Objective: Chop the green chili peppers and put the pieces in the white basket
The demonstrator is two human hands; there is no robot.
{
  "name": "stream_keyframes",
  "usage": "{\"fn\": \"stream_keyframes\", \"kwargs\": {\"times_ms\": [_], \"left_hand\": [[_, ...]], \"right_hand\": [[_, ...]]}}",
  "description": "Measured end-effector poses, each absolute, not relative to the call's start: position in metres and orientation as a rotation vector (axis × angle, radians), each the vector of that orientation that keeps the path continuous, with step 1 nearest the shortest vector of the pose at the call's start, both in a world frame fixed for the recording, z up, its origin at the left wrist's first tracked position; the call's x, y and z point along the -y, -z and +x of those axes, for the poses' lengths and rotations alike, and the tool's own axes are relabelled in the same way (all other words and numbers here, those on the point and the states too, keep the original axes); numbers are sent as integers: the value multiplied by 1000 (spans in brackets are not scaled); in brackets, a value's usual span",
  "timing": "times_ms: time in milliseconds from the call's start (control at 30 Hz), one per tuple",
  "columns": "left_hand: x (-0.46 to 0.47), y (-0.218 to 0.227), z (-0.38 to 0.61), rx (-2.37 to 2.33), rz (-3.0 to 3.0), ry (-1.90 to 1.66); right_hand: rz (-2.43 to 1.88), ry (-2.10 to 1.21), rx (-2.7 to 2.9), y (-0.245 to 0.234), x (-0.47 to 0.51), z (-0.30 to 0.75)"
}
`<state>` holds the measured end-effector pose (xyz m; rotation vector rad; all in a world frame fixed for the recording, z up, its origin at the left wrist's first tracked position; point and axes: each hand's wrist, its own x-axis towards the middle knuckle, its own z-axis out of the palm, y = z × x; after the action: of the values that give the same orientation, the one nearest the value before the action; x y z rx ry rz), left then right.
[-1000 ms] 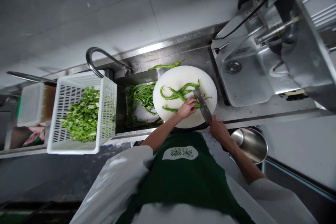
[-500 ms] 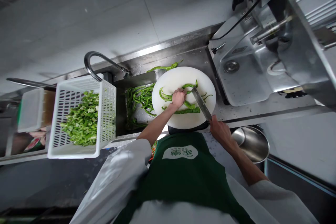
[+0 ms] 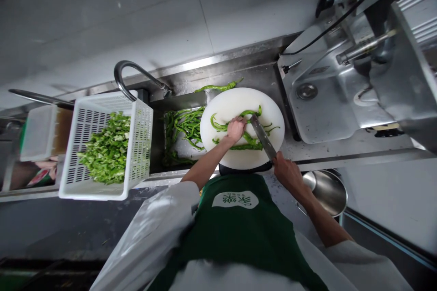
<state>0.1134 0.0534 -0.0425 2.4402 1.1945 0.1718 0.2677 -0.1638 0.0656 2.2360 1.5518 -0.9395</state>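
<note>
My left hand (image 3: 236, 129) is closed on a long green pepper (image 3: 251, 112) on a round white cutting board (image 3: 223, 102), pressing it down. In my right hand (image 3: 286, 170) is the handle of a cleaver (image 3: 263, 138). Its blade slants up and to the left across the board, with the tip close to my left fingers and the held pepper. Several more green peppers lie beside and below my left hand, among them a curved one (image 3: 217, 123) at the left and a straight one (image 3: 244, 147) nearer me. My fingers hide part of the held pepper.
Left of the board, a sink (image 3: 157, 145) holds many green peppers (image 3: 189, 125). A white basket (image 3: 139, 145) of chopped green pieces (image 3: 105, 150) stands beyond, under a curved faucet (image 3: 124, 64). A metal machine (image 3: 327, 100) is at right; a steel pot (image 3: 329, 193) sits below it.
The camera view has shifted slightly, moving the board a little rightward in the picture. Both hands, the cleaver and the peppers keep nearly the same places on the board.
</note>
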Motion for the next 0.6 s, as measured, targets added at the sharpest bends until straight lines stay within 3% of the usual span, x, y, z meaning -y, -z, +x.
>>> {"fn": "stream_keyframes", "kwargs": {"times_ms": [400,600], "left_hand": [[-55,38,113,-1145,2514,-73],[-84,28,117,-1302,2339,-245]], "right_hand": [[2210,989,-1630,-47,128,277],[2218,963,-1586,-43,152,292]]}}
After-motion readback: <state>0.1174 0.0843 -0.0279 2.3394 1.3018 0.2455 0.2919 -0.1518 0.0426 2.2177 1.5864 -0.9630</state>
